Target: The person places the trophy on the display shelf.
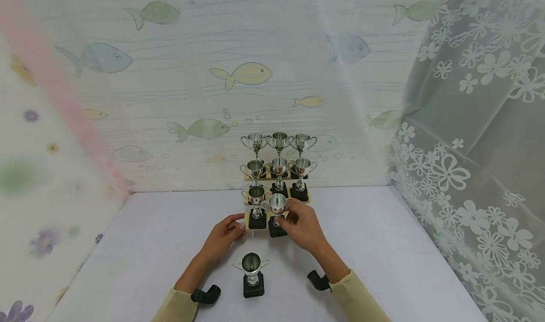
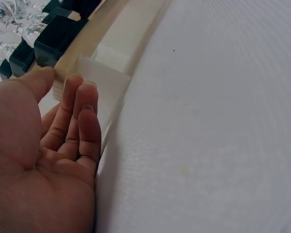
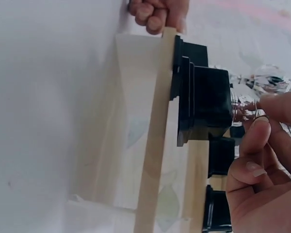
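My right hand pinches a small silver trophy cup by its stem. Its black base hangs just off the lowest wooden step of a tiered stand, with a narrow gap showing in the right wrist view. Beside it on that step stands another trophy cup. At the step's left end, my left hand grips the corner, thumb against the top edge and fingers curled below, as the left wrist view shows. One more trophy cup stands on the table in front, between the forearms.
Two higher steps behind carry several matching trophy cups in rows. A white cloth covers the table. A fish-patterned curtain hangs close behind the stand, and a lace curtain hangs at the right.
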`<action>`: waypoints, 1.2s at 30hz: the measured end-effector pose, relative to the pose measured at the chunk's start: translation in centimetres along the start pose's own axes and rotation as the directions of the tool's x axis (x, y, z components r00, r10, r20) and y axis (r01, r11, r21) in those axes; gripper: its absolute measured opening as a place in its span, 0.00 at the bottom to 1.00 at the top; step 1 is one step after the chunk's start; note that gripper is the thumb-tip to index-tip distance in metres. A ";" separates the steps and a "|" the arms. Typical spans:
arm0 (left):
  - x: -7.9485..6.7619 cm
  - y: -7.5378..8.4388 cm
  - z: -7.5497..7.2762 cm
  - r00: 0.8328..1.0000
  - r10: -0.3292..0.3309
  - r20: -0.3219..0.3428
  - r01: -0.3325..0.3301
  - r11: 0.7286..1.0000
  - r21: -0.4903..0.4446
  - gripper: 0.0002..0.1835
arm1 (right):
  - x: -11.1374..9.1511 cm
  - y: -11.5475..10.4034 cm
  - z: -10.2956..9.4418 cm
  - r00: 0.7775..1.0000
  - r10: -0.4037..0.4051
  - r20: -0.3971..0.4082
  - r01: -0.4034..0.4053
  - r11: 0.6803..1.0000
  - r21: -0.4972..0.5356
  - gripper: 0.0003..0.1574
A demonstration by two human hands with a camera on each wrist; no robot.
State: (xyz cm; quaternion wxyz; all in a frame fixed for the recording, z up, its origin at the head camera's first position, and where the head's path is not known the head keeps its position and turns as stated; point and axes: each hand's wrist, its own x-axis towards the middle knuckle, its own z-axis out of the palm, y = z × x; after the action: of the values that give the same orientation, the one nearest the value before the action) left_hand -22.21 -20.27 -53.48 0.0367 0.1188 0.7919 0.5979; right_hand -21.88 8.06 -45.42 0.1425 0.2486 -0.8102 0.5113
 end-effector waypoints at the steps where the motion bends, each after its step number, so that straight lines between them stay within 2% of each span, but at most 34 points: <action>1: 0.0 0.0 0.0 1.000 0.002 -0.003 -0.002 1.000 0.008 0.25 | 0.0 0.1 0.0 1.000 0.005 -0.003 -0.005 1.000 -0.002 0.10; 13: -0.1 0.2 0.0 1.000 0.007 -0.014 -0.007 1.000 0.031 0.24 | 0.3 1.2 0.3 0.999 0.030 -0.042 -0.030 1.000 0.003 0.10; 21: -0.1 0.2 0.0 1.000 0.004 -0.010 -0.003 1.000 0.012 0.25 | 0.4 1.3 0.3 0.996 0.069 -0.059 -0.068 0.997 0.022 0.08; 27: 0.0 0.2 0.0 1.000 0.015 -0.001 -0.015 1.000 0.011 0.24 | 0.5 1.8 0.6 0.994 0.058 -0.088 -0.056 0.998 0.028 0.08; 36: 0.0 0.1 0.1 1.000 -0.007 -0.010 0.007 1.000 0.019 0.24 | 0.5 2.2 0.8 0.992 0.044 -0.118 -0.043 0.999 0.011 0.06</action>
State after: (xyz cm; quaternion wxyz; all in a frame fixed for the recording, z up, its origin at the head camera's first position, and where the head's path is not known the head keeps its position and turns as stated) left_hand -22.20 -20.16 -53.37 0.0337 0.1135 0.7982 0.5906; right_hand -23.48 8.02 -47.14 0.1783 0.2008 -0.8034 0.5315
